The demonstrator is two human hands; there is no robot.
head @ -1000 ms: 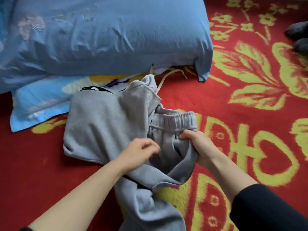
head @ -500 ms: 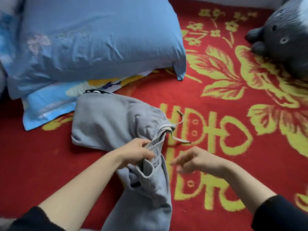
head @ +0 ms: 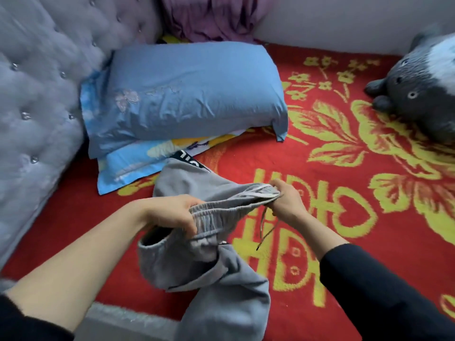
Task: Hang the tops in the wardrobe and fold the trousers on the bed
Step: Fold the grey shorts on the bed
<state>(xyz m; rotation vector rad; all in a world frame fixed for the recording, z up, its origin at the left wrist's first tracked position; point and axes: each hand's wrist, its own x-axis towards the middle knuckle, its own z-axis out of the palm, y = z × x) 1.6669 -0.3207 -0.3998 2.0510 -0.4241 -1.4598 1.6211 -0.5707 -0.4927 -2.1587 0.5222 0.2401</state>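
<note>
My left hand (head: 172, 214) is gripping one end of the elastic waistband (head: 221, 209) and my right hand (head: 286, 204) is pinching the other, pulling it straight. The grey sweatpants (head: 221, 291) are lying bunched on the red blanket (head: 369, 230) by the bed's near edge, legs trailing off it. I'm judging the folding barely begun; whether the tops are hanging, I cannot tell.

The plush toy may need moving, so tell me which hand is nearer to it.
Right. The right hand, gripping the waistband of the grey trousers, sits below and left of the plush toy, apart from it. The left hand grips the same waistband farther to the left.
</note>
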